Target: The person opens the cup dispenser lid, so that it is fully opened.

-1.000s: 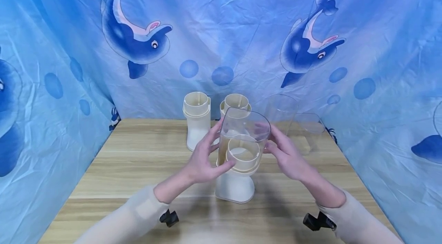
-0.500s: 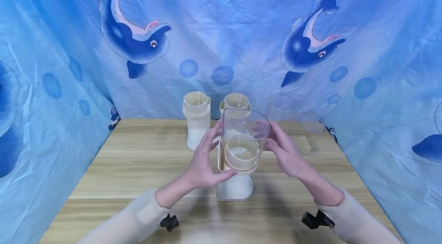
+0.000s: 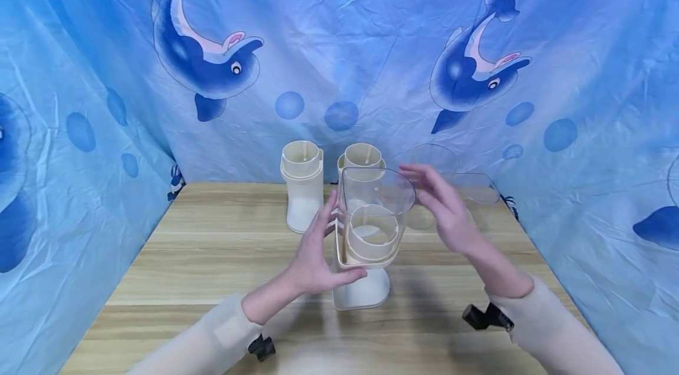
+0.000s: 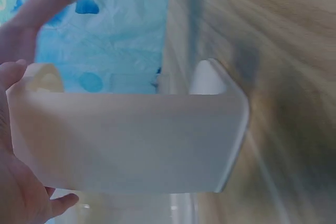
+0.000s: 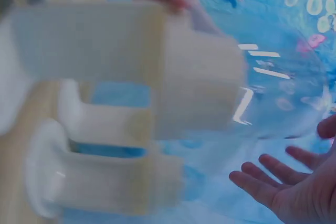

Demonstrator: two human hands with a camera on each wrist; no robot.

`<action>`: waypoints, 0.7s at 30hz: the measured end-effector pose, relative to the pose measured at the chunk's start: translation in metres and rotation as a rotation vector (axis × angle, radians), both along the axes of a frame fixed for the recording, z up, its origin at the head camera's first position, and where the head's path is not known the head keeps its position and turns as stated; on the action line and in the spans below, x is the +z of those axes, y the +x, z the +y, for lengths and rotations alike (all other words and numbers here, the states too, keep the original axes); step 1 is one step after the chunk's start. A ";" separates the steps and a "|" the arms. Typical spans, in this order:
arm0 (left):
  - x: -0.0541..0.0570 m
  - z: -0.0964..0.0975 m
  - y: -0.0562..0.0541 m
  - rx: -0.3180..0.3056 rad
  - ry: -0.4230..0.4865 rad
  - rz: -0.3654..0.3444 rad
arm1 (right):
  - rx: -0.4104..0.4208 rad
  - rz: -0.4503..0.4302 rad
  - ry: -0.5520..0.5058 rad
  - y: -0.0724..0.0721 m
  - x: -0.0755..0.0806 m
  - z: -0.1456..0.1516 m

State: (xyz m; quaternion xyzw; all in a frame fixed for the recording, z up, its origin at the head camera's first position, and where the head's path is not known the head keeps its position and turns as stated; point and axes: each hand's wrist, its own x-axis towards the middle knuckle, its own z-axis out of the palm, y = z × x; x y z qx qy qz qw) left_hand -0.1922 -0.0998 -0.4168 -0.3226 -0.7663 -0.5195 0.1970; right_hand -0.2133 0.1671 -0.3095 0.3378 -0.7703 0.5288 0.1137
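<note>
A white plastic stand (image 3: 366, 291) with a round cream collar stands upright on the table, with a clear plastic container (image 3: 378, 189) seated around its collar. My left hand (image 3: 310, 263) grips the upper part of the stand, thumb in front and fingers behind. In the left wrist view the thumb and fingers lie on either side of the stand's flat back (image 4: 131, 140). My right hand (image 3: 451, 216) is beside the container's right side, fingers extended. The right wrist view has its fingers (image 5: 257, 184) spread, apart from the container wall.
Two similar stands wait behind, one at left (image 3: 302, 192) and another (image 3: 363, 157) partly hidden by the container. More clear containers (image 3: 477, 189) stand at the back right. A dolphin-print curtain (image 3: 392, 56) borders the wooden table (image 3: 223, 239).
My right hand has come off the container and moved slightly right, its fingers opening. The container has sunk slightly lower over the collar. My left hand keeps its grip.
</note>
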 end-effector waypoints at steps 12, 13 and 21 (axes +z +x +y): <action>-0.017 -0.005 -0.010 -0.051 0.021 -0.042 | 0.174 0.248 0.675 -0.012 0.072 -0.044; -0.017 -0.006 -0.010 -0.054 0.019 -0.052 | 0.182 0.245 0.717 -0.012 0.073 -0.047; -0.011 -0.006 -0.011 -0.080 -0.028 -0.155 | 0.185 0.200 0.760 -0.013 0.080 -0.053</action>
